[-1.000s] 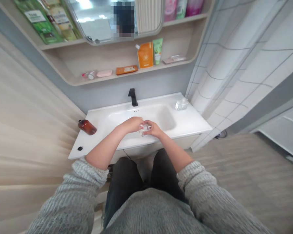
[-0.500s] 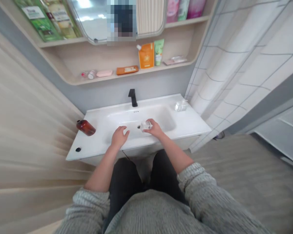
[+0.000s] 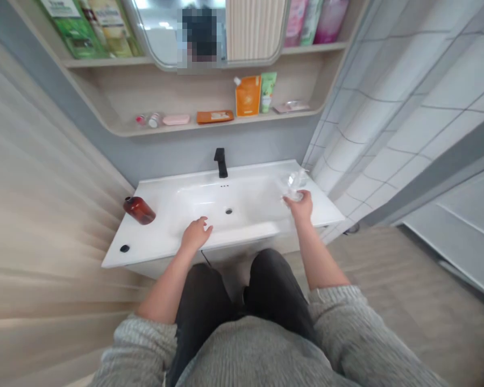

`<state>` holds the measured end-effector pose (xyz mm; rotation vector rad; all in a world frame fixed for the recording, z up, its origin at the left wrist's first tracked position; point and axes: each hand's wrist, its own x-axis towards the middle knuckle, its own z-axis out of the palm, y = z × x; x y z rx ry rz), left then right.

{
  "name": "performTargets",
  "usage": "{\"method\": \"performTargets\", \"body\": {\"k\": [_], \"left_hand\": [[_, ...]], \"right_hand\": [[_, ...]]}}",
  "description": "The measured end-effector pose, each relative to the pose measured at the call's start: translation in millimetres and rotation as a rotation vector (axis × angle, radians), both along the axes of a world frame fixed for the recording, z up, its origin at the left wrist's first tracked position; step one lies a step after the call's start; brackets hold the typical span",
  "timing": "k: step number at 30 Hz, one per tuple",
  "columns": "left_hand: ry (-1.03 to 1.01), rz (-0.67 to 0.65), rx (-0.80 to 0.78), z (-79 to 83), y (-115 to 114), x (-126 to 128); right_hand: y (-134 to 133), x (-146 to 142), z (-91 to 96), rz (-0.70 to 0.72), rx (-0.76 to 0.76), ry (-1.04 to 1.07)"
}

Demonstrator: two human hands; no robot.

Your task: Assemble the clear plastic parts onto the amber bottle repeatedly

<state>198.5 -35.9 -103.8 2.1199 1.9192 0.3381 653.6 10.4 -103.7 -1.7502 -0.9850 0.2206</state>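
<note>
My right hand [image 3: 302,205] holds a small clear container [image 3: 294,195] over the right end of the counter. Its exact kind is blurred. Just behind it stands another clear item with a spout-like tip [image 3: 297,178], partly overlapped by the held one; I cannot tell whether they touch. My left hand [image 3: 195,235] hovers at the front rim of the white sink [image 3: 250,228], fingers apart and holding nothing. A brown bottle [image 3: 140,210] lies on its side on the left of the counter, with a small black cap-like piece [image 3: 125,249] in front of it.
A black faucet [image 3: 221,163] rises behind the basin. Above it, a wall shelf [image 3: 173,129] holds an orange pouch [image 3: 248,97], a green tube [image 3: 268,92], an orange packet [image 3: 215,116] and a pink bar [image 3: 176,119]. A white checked curtain [image 3: 371,107] hangs at right.
My right hand has carried the clear container from above the drain to the counter's right end. My left hand has shifted slightly down and stays open. The view has tilted a little.
</note>
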Motion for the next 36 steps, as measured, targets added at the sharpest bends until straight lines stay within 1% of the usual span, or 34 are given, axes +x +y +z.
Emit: {"method": "performTargets", "body": {"k": [2,3,5,7,10,12,14,15,16,17,19,20,21,23,25,27,29,31,33,34,36], "left_hand": [[0.012,-0.001,-0.01,-0.9,0.7,-0.6],[0.017,0.001,-0.018,-1.1,1.0,-0.7],[0.019,0.005,-0.031,-0.7,1.6,-0.4],[0.012,0.004,-0.031,-0.3,1.5,0.0],[0.0,0.003,-0.012,-1.1,0.5,-0.4],[-0.009,0.005,0.011,-3.1,0.2,-1.5],[-0.019,0.003,0.036,-5.7,0.8,-3.0],[-0.024,0.002,0.048,-7.1,1.5,-3.7],[-0.03,0.002,0.059,-8.3,2.2,-4.1],[-0.037,0.003,0.067,-9.4,2.9,-4.3],[-0.063,0.008,0.094,-11.0,3.0,-3.3],[-0.085,0.009,0.118,-11.4,2.1,-2.3],[-0.116,0.007,0.149,-11.5,0.4,-1.3],[-0.206,0.006,0.232,-9.6,-4.9,-0.3],[-0.304,0.035,0.35,-2.8,-11.4,-4.5],[-0.367,0.112,0.519,11.3,-16.0,-17.8],[-0.377,0.236,0.712,32.7,-14.9,-41.7],[-0.365,0.397,0.842,56.8,-5.5,-73.2],[-0.342,0.561,0.883,77.1,10.7,-106.7],[-0.335,0.657,0.863,84.1,19.8,-122.4],[-0.34,0.775,0.722,90.9,36.7,-149.4]], "right_hand": [[2.9,29.6,3.1,-0.11,-0.08,-0.002],[4.8,40.2,4.6,-0.139,-0.107,0.005],[9.1,53.5,7.3,-0.165,-0.123,0.026],[12.4,58.6,9.9,-0.168,-0.115,0.043],[9.0,55.6,13.6,-0.168,-0.074,0.023],[-1.6,44.2,14.8,-0.201,0.018,-0.092],[-17.0,20.6,14.1,-0.202,0.128,-0.268],[-25.0,3.6,13.2,-0.147,0.151,-0.332],[-32.1,-16.4,12.0,-0.021,0.143,-0.368],[-37.7,-38.6,10.7,0.156,0.102,-0.387],[-43.2,-84.9,8.4,0.556,-0.056,-0.429],[-43.1,-106.6,7.5,0.685,-0.123,-0.46],[-41.4,-126.0,6.6,0.771,-0.178,-0.48],[-35.3,-155.1,4.3,0.836,-0.273,-0.502],[-28.2,-169.7,1.0,0.831,-0.336,-0.518],[-22.6,-171.3,-3.1,0.83,-0.345,-0.515],[-19.2,-164.8,-6.8,0.839,-0.308,-0.449],[-17.3,-156.2,-9.4,0.825,-0.259,-0.34],[-16.2,-150.0,-10.7,0.781,-0.227,-0.248],[-15.9,-148.5,-11.0,0.762,-0.219,-0.217],[-15.7,-148.1,-11.2,0.755,-0.211,-0.184]]}}
